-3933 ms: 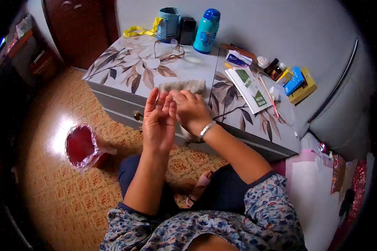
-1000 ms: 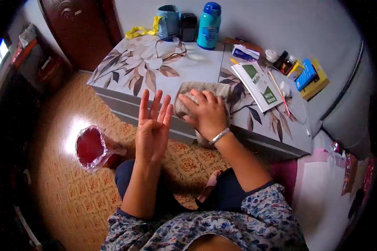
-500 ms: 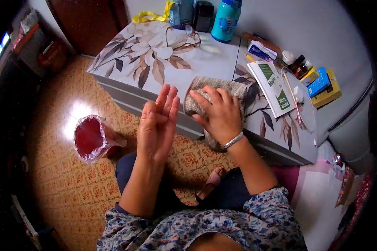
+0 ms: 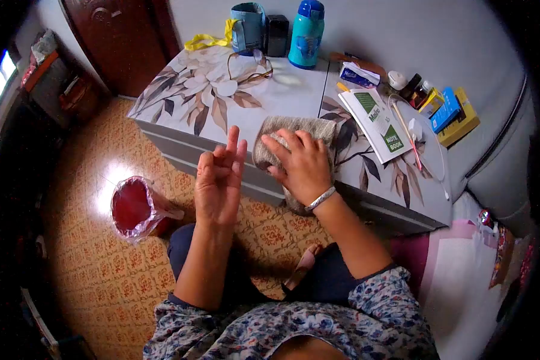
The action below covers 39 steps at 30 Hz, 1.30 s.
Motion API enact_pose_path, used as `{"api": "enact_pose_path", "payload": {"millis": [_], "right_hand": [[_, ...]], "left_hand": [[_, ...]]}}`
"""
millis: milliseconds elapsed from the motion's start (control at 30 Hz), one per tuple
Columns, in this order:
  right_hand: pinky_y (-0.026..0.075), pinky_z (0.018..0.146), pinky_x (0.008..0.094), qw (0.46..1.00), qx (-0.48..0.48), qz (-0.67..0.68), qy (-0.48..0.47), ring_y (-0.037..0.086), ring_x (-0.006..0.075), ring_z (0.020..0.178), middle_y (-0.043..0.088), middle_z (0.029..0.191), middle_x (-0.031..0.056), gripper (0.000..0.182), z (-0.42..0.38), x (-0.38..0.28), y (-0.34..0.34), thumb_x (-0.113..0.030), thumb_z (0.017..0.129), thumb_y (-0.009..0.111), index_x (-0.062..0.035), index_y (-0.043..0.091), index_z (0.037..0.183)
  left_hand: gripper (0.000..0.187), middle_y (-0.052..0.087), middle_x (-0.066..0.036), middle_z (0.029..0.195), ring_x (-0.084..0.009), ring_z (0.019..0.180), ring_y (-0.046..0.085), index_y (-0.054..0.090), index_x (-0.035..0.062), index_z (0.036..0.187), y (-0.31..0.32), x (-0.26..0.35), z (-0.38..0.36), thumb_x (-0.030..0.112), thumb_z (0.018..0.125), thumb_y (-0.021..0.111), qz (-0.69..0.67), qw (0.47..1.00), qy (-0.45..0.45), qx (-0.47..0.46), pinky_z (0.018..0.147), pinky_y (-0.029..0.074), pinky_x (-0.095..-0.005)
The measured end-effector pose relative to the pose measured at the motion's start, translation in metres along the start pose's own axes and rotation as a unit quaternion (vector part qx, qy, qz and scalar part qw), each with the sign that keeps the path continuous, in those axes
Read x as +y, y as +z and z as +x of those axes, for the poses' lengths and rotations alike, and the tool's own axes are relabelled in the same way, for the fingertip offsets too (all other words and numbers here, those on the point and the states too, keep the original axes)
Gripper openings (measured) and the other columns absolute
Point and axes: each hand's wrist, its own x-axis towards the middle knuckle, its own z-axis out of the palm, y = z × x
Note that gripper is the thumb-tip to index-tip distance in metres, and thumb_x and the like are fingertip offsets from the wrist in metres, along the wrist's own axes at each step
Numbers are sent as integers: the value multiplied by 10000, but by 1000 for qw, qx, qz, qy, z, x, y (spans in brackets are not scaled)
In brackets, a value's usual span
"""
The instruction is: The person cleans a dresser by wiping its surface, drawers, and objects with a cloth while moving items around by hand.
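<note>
In front of the cabinet, my left hand is raised with its palm toward me and nothing in it. Its thumb meets a bent finger while other fingers stretch upward. My right hand, with a silver bracelet at the wrist, rests on a folded beige-grey towel. The fingers of that hand are spread over the cloth rather than wrapped round it. The towel lies on the cabinet's front edge, and part of it hangs down over the side.
On the flower-patterned cabinet top are eyeglasses, a teal bottle, a blue bag, a notebook, a white cable, small bottles and boxes. A lined red bin stands on the floor at left.
My left hand's fingers have changed pose: a different finger now bends to the thumb. My right hand stays on the towel. The view has shifted slightly.
</note>
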Motion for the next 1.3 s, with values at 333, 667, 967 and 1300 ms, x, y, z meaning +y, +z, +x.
{"api": "enact_pose_path", "payload": {"millis": [333, 667, 967, 1300], "right_hand": [[372, 898, 401, 1000, -17, -24, -5, 446, 206, 1122, 490, 1243, -24, 610, 5, -2, -3, -323, 718, 734, -268, 526, 1289], [386, 898, 433, 1000, -2, -14, -4, 453, 219, 1132, 498, 1231, -4, 600, 2, -1, -1, -331, 709, 747, -249, 537, 1265], [376, 884, 391, 1000, -3, -29, -4, 447, 208, 1117, 491, 1247, -19, 601, 0, -1, -2, -323, 731, 729, -268, 529, 1296], [383, 865, 389, 1000, 10, -24, -8, 454, 201, 1113, 497, 1240, -23, 583, 0, 1, 0, -340, 735, 724, -260, 537, 1282]], "left_hand": [[271, 502, -21, 674, -331, 1326, 382, 477, 106, 669, -8, 11, 5, 96, 790, 720, 10, 1000, 23, -15, 1173, 210, -489], [277, 394, 19, 617, -121, 710, 501, 397, 138, 644, -11, 8, 2, 79, 850, 573, -57, 994, -6, -91, 1147, 237, -495], [264, 369, 25, 621, -110, 621, 422, 375, 136, 657, -11, 11, 0, 52, 835, 551, -23, 999, 25, -28, 1146, 259, -444], [219, 314, 17, 654, -105, 554, 251, 383, 123, 700, -9, 11, -7, 84, 893, 478, -81, 994, -65, -13, 435, 186, -246]]}}
